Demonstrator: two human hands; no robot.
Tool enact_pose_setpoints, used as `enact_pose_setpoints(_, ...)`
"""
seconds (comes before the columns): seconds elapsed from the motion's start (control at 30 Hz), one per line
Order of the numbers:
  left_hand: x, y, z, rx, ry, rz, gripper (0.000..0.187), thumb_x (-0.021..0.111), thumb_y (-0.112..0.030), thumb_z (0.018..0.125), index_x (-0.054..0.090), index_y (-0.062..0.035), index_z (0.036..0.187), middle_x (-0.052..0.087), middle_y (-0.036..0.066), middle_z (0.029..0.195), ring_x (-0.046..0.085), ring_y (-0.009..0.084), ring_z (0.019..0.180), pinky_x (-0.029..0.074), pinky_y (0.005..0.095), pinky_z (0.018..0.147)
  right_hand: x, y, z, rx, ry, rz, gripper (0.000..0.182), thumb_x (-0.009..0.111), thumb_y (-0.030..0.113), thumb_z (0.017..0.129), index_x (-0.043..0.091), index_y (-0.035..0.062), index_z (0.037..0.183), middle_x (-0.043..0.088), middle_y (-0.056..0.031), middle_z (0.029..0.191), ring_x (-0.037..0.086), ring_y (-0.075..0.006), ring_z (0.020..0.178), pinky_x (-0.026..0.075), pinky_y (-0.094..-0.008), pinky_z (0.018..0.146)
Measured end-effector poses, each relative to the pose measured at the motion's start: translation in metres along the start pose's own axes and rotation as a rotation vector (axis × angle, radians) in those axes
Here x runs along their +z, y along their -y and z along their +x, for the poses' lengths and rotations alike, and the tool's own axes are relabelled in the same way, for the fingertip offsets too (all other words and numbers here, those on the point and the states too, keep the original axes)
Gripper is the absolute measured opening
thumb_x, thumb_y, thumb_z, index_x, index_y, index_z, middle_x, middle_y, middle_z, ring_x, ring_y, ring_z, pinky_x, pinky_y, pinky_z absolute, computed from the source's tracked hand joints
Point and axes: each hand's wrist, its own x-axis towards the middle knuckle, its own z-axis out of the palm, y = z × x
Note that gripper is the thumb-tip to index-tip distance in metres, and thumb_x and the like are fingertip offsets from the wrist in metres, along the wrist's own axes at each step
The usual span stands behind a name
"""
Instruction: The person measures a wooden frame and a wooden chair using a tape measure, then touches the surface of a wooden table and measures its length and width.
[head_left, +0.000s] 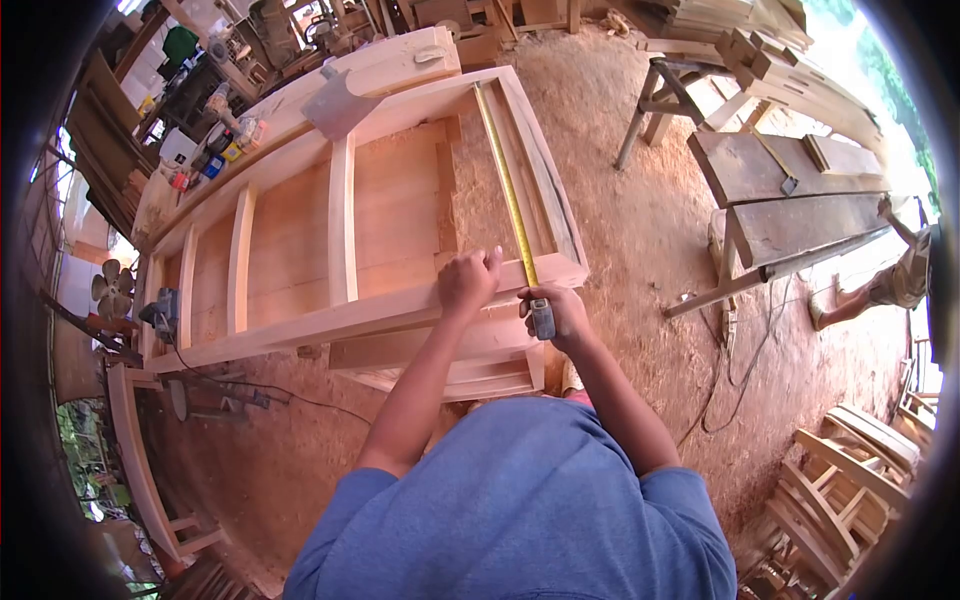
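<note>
A large pale wooden frame [343, 220] with several crosspieces lies in front of me. Across its right end stretches a yellow tape measure [513, 200], from the far rail to the near rail. My right hand [563, 315] is wrapped round the tape's case, just off the near right corner. My left hand [469, 282] rests on the near rail, left of the tape, fingers curled in; whether anything is inside them is hidden.
Behind the frame lies a thick plank [400, 62]. A power tool [160, 316] sits at the left corner. Dark boards [800, 235] rest on trestles at right, near another person's leg [850, 300]. Cords cross the floor.
</note>
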Motion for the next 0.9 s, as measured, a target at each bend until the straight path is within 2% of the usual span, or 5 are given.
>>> enact_pose_setpoints(0.57,-0.0035,-0.0021,0.0017,-0.047,0.056,-0.002,0.043,0.051,-0.041,0.089,0.065,-0.0055,0.070,0.067,0.015,0.078,0.065,0.0336,0.075,0.051,0.0451,0.069,0.0029,0.0031,-0.0026,0.048,-0.006,0.034,0.021,0.049,0.014,0.089,0.061,-0.0034,0.094,0.061,-0.0115,0.066,0.056,-0.0186,0.049,0.046,-0.0295,0.041)
enact_pose_setpoints(0.77,-0.0034,-0.0024,0.0003,-0.054,0.069,0.001,0.042,0.051,-0.041,0.089,0.067,-0.0058,0.072,0.067,0.016,0.079,0.066,0.0343,0.075,0.052,0.0454,0.070,0.0015,0.0046,-0.0034,0.048,0.023,0.037,0.022,0.049,0.016,0.089,0.060,-0.0032,0.094,0.060,-0.0111,0.067,0.056,-0.0188,0.049,0.046,-0.0289,0.042)
enact_pose_setpoints(0.9,-0.0061,-0.0045,0.0010,-0.056,0.064,-0.004,0.042,0.050,-0.041,0.089,0.067,-0.0059,0.073,0.068,0.016,0.079,0.066,0.0344,0.075,0.052,0.0453,0.070,-0.0021,0.0039,-0.0008,0.054,0.048,-0.005,0.023,0.050,0.020,0.089,0.060,0.0004,0.095,0.061,-0.0096,0.071,0.056,-0.0190,0.052,0.047,-0.0303,0.047)
